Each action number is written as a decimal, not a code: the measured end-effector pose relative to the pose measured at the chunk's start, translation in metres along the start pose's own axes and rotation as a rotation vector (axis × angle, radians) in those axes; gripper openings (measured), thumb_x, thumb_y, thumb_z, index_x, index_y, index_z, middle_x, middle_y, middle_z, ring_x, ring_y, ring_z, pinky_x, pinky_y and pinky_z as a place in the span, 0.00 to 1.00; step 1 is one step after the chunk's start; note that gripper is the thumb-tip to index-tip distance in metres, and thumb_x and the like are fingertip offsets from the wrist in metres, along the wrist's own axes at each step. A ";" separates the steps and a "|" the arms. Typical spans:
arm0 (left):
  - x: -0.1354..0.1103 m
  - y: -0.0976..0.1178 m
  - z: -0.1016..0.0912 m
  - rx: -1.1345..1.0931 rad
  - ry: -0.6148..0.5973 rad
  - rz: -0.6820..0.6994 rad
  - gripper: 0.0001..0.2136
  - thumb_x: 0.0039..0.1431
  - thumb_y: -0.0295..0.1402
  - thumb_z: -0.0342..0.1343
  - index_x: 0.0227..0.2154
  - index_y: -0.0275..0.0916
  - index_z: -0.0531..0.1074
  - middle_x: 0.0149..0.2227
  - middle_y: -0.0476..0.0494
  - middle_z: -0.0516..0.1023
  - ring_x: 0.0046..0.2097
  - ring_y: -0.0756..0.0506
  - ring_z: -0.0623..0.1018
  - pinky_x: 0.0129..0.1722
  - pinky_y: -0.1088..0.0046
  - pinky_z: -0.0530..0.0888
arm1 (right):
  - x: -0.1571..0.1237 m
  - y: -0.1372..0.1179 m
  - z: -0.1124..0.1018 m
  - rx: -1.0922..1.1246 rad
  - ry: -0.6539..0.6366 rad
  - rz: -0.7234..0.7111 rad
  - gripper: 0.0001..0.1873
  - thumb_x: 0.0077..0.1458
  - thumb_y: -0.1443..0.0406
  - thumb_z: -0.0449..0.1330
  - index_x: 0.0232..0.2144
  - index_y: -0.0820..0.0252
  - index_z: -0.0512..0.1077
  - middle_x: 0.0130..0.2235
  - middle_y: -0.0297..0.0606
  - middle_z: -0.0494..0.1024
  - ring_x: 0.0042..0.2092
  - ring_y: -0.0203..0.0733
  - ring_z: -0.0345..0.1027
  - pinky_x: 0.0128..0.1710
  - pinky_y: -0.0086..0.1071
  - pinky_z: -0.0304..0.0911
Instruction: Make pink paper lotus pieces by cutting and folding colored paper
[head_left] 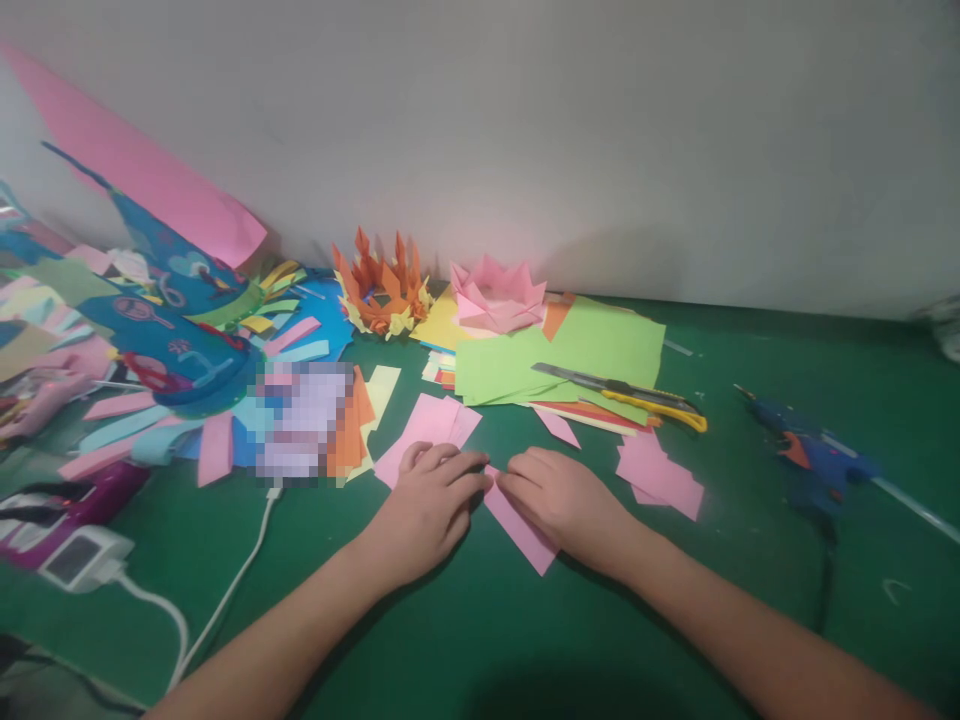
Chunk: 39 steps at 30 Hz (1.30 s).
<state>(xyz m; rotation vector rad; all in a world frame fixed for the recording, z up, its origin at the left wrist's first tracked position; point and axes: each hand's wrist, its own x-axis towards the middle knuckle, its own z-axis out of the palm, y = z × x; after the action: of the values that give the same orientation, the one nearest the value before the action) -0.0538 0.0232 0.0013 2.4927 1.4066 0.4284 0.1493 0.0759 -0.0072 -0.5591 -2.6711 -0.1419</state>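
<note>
A folded pink piece of paper [523,527] lies slantwise on the green table in front of me. My left hand [435,505] reaches its upper corner, index finger and thumb gripping there. The other fingers of that hand rest over a stack of pink paper sheets [420,430]. My right hand [562,500] is closed, its fingertips pressed on the same folded paper close to the left fingertips. The exact pinch is partly hidden by the fingers. Beyond the hands lies a small folded pink diamond [557,426], and more pink pieces [660,475] are to the right.
A yellow utility knife [652,400] lies on green paper sheets [510,370]. Behind stand an orange paper crown [384,290] and a pink one [499,300]. Blue cone hats [180,350] and a white cable [255,550] are left; a blue glue gun [814,455] is right.
</note>
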 end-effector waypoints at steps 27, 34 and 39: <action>0.001 0.000 0.000 0.041 -0.003 0.050 0.16 0.60 0.22 0.43 0.48 0.41 0.67 0.51 0.44 0.71 0.50 0.43 0.66 0.52 0.59 0.59 | -0.006 -0.002 0.010 0.152 0.040 0.151 0.14 0.62 0.69 0.49 0.33 0.66 0.73 0.27 0.41 0.71 0.33 0.41 0.62 0.32 0.33 0.59; 0.001 0.000 0.002 0.009 -0.011 0.031 0.16 0.60 0.22 0.43 0.48 0.41 0.67 0.50 0.44 0.71 0.49 0.43 0.65 0.53 0.57 0.58 | -0.005 -0.002 0.005 0.028 0.043 0.051 0.14 0.61 0.73 0.47 0.32 0.66 0.72 0.28 0.41 0.70 0.30 0.40 0.58 0.28 0.34 0.54; 0.001 0.001 0.001 0.032 0.006 0.038 0.18 0.59 0.21 0.43 0.49 0.41 0.67 0.50 0.44 0.71 0.49 0.42 0.65 0.51 0.57 0.60 | -0.004 -0.003 0.003 0.010 0.005 0.023 0.13 0.61 0.73 0.47 0.32 0.66 0.71 0.27 0.41 0.69 0.29 0.40 0.58 0.27 0.34 0.52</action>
<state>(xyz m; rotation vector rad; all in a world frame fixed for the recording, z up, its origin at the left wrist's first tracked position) -0.0518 0.0238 0.0008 2.5494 1.3809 0.4251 0.1498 0.0720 -0.0115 -0.5854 -2.6585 -0.1235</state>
